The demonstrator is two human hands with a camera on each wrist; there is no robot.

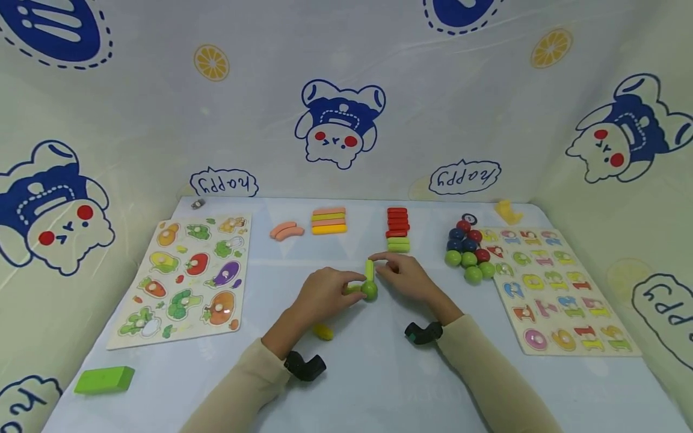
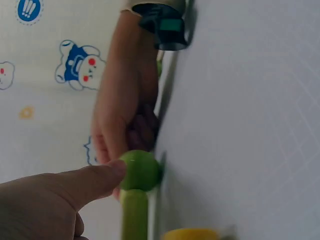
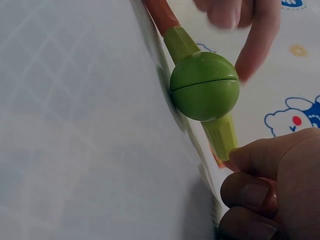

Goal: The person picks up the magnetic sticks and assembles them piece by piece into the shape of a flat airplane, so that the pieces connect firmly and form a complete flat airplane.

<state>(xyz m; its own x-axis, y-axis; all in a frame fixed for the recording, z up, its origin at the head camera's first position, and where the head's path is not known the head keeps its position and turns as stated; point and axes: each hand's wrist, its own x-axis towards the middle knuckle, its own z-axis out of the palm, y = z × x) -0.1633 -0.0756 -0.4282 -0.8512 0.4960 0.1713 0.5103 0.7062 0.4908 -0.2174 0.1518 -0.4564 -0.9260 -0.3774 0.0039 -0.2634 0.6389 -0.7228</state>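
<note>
A green ball [image 1: 370,291] with a groove sits mid-table, a light-green stick [image 1: 369,270] joined to its far side and a second one [image 2: 134,215] to its left. My left hand [image 1: 328,293] has thumb and forefinger around the left stick, fingertips right at the ball; its thumb overlaps the ball [image 2: 140,171] in the left wrist view. With thumb and fingertips, my right hand [image 1: 403,275] pinches the free end of the far stick [image 3: 222,137]. The grooved ball [image 3: 205,86] faces the camera in the right wrist view. A yellow piece [image 1: 323,331] lies near my left wrist.
A vegetable puzzle board [image 1: 238,228] lies left, a letter board [image 1: 509,313] right. Red, blue and green balls [image 1: 468,260] cluster beside the latter. Red and green sticks [image 1: 397,230], coloured sticks [image 1: 329,221] and pink curved pieces [image 1: 286,231] line the back. A green block [image 1: 104,380] lies front left.
</note>
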